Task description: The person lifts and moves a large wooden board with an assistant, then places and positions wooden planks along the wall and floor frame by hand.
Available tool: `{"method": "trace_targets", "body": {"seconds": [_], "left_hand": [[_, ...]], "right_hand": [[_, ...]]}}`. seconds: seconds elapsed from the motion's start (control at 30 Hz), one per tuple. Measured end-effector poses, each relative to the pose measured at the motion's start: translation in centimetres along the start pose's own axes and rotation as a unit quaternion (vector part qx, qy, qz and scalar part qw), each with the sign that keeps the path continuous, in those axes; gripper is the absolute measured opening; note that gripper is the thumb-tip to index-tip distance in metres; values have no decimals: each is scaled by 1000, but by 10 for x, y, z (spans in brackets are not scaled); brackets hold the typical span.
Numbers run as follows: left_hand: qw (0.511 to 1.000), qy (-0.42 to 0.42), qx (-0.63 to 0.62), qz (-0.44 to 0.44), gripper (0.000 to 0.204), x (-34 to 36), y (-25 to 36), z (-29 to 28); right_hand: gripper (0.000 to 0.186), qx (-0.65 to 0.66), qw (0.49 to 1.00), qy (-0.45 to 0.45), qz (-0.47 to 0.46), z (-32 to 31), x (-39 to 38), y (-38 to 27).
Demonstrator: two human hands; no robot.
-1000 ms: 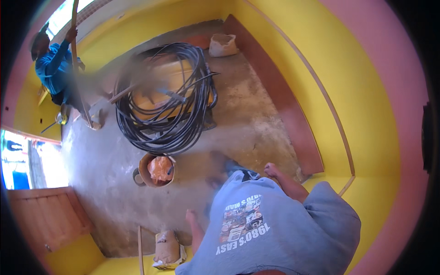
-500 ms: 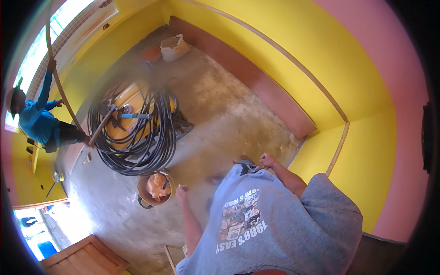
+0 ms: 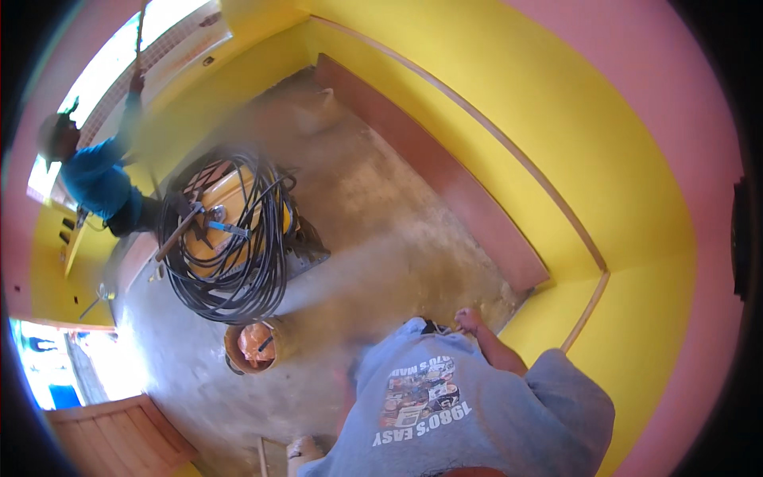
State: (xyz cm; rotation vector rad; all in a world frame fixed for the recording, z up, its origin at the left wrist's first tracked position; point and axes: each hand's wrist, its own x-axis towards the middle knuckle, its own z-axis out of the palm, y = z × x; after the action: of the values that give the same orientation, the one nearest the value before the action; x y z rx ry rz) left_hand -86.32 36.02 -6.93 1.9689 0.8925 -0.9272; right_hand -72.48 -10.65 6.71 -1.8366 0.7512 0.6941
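Note:
My right hand is held by the front of my grey-blue shirt, fingers curled closed; whether anything is inside cannot be seen. My left hand is a blur at the shirt's left side, its fingers not readable. Nearest to it, on the floor, stands a tan bucket with an orange-pink plastic bag and a small dark object inside. Beyond the bucket, a large coil of black cable lies over a yellow case. A hammer and a blue-handled tool rest on top.
A co-worker in blue stands at the far left, one arm raised to a long thin pole. A reddish-brown board runs along the yellow wall's foot. A pale sack sits at the back. A wooden door is at lower left.
My view has shifted, so the room's things sit lower or further left in places. My left hand has drawn back toward my side and blurred. My right hand stays closed.

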Motion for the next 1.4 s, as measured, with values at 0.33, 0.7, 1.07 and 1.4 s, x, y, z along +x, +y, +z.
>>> {"method": "trace_targets", "body": {"seconds": [0.33, 0.7, 1.07, 1.4], "left_hand": [[947, 216, -234, 48, 28, -2, 152, 40], [922, 296, -176, 179, 31, 16, 332, 84], [971, 172, -97, 136, 37, 231, 308, 18], [935, -23, -224, 274, 31, 289, 671, 58]], "right_hand": [[23, 105, 994, 13, 36, -90, 44, 18], [18, -33, 974, 214, -65, -151, 146, 122], [23, -85, 950, 287, 85, -134, 173, -68], [52, -120, 930, 346, -21, -166, 415, -142]]}}
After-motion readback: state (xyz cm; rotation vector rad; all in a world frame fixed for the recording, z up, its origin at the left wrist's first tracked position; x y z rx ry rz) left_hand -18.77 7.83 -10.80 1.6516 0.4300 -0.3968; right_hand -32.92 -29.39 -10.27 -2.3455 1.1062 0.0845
